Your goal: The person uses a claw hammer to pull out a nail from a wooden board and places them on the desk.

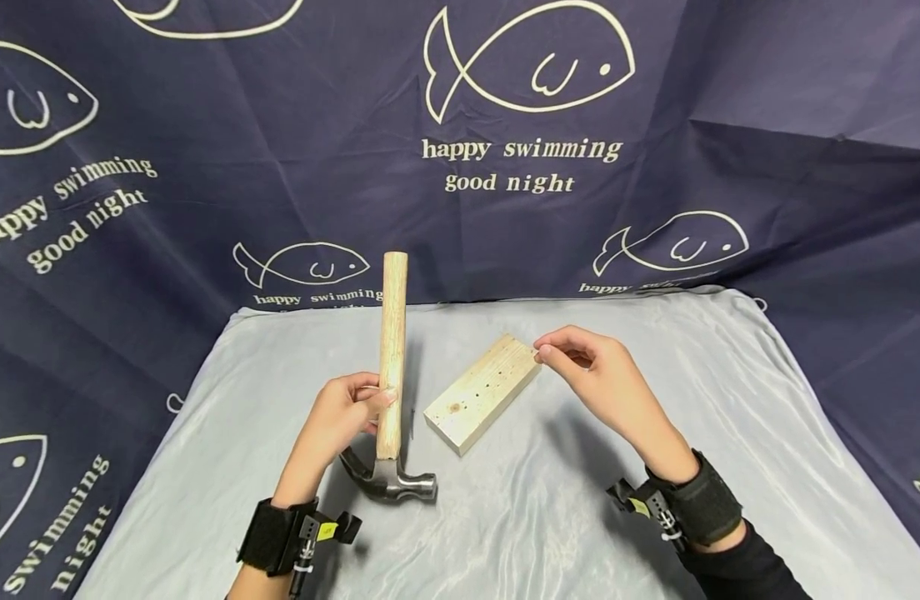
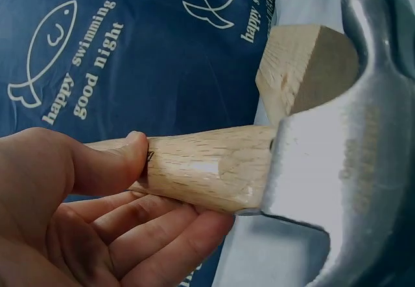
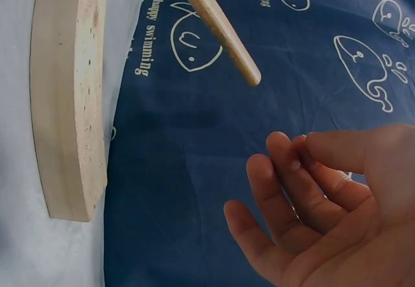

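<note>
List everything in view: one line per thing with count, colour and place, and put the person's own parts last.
hammer: one, pale wooden handle with grey metal head, standing head-down on the sheet, left of centre.
wood block: one, pale, with small holes in its top, lying flat on the sheet at centre.
sheet: one, light grey, spread over the table.
backdrop: one, dark blue with white fish outlines and lettering, behind and beside the table.
wrist straps: two, black, one on each wrist.
left hand: one, grips the hammer handle near the head.
right hand: one, fingertips pinched together at the block's far corner; a nail between them cannot be made out.
</note>
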`<move>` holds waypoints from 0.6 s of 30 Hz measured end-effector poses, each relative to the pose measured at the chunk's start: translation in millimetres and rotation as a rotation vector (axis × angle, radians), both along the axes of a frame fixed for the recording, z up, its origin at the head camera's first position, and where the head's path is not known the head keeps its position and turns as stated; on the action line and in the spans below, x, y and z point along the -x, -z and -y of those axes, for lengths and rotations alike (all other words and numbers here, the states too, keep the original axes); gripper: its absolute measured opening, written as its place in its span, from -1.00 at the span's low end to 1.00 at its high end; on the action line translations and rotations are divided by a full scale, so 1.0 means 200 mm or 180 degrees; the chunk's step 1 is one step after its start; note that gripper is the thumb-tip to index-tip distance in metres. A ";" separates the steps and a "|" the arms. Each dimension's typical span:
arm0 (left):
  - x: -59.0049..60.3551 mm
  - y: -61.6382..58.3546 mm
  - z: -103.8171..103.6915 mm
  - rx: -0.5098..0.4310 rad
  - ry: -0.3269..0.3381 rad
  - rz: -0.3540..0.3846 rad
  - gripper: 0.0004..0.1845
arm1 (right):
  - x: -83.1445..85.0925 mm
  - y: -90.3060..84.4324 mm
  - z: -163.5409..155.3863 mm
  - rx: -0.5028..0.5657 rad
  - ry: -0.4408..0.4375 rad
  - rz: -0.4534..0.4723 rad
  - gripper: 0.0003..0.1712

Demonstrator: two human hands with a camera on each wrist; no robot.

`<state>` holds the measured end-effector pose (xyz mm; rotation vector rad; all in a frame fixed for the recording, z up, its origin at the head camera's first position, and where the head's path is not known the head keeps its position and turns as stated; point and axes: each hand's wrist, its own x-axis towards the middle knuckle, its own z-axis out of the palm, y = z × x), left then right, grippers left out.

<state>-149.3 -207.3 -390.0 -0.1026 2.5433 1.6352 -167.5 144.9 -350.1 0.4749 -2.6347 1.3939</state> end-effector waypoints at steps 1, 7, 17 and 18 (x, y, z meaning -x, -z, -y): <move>0.00 0.00 0.00 0.0010 -0.0011 0.0007 -0.71 | 0.00 0.00 0.00 0.0017 -0.0012 0.0024 -0.84; 0.00 0.04 0.04 0.0074 -0.0020 0.0222 -0.65 | 0.00 0.01 0.00 0.0048 -0.0029 0.0100 -0.83; 0.00 0.10 0.06 -0.0226 -0.0078 0.0565 -0.64 | 0.03 0.03 0.00 0.0099 -0.0033 0.0155 -0.81; 0.00 0.10 0.06 -0.0240 -0.0056 0.0589 -0.64 | 0.03 0.03 0.00 0.0108 -0.0034 0.0171 -0.81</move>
